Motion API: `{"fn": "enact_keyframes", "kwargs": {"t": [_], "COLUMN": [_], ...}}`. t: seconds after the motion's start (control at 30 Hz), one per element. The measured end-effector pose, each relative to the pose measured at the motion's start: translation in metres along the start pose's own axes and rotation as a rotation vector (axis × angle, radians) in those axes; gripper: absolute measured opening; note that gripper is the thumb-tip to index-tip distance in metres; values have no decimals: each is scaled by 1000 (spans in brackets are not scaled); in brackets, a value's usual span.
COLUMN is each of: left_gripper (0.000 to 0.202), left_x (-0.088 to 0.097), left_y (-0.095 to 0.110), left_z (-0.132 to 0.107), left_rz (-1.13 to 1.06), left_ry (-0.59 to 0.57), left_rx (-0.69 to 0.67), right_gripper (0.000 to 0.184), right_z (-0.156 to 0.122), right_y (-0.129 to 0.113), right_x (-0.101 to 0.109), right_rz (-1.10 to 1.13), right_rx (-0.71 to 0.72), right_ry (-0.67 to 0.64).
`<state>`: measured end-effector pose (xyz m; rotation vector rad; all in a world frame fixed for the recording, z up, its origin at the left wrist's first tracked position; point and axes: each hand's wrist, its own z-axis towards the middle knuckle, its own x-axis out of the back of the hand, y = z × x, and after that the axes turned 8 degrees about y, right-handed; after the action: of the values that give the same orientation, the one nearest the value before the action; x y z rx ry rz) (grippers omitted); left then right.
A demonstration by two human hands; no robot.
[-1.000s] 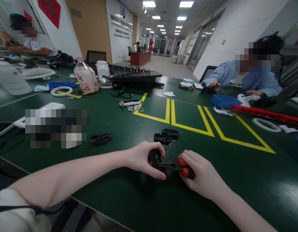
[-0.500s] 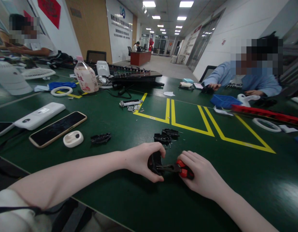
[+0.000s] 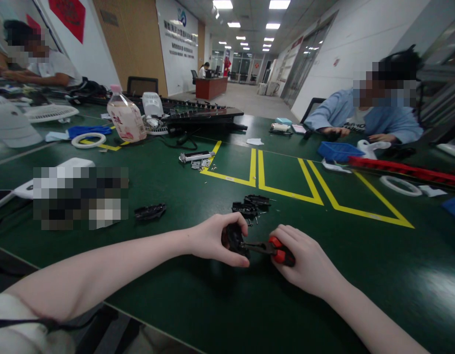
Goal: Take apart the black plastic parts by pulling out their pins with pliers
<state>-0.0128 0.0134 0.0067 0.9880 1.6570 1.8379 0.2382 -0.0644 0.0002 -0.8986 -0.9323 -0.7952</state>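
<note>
Between the thumb and fingers of my left hand (image 3: 216, 241) is a dark, hollow plastic part (image 3: 234, 239), tilted toward the right. My right hand (image 3: 304, 260) is wrapped round the red-and-black handles of a pair of pliers (image 3: 264, 247). The narrow jaws of the pliers reach into or against the right side of the part; exactly what they grip is too small to see. Just beyond my left hand lie black plastic pieces (image 3: 245, 208) with small screws around them. Another black piece (image 3: 150, 211) rests farther left on the green table (image 3: 197, 305).
Yellow tape outlines (image 3: 291, 195) mark the table ahead. A small metal-and-white device (image 3: 195, 156) lies with loose bits at mid-table. A drink bottle (image 3: 126, 118) stands at the left back. At right are a blue tray (image 3: 338, 152), a red strip (image 3: 404, 169) and a seated person (image 3: 375, 115).
The whole view has shifted slightly. The dark part has turned a little in my left hand, while the pliers stay at its right side. Both hands keep their hold.
</note>
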Motion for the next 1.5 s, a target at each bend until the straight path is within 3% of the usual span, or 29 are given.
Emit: {"fn": "enact_keyframes", "kwargs": {"t": [0.33, 0.8, 1.1, 1.3, 1.5], "left_gripper": [49, 51, 54, 53, 54], "left_x": [1, -1, 0, 1, 0], "left_y": [9, 7, 4, 4, 4], "left_z": [-4, -4, -2, 0, 0], "left_rz": [57, 106, 150, 177, 174], "left_ry": [-27, 12, -3, -15, -34], "left_rx": [-13, -65, -62, -38, -43], "right_gripper": [31, 26, 47, 39, 26], "right_z": [1, 4, -2, -2, 1], "right_y": [-9, -16, -13, -17, -19], "right_x": [6, 10, 11, 7, 3], "right_rz": [78, 143, 51, -41, -125], "right_rx": [-14, -64, -16, 75, 43], "right_ry": [-39, -76, -8, 46, 41]}}
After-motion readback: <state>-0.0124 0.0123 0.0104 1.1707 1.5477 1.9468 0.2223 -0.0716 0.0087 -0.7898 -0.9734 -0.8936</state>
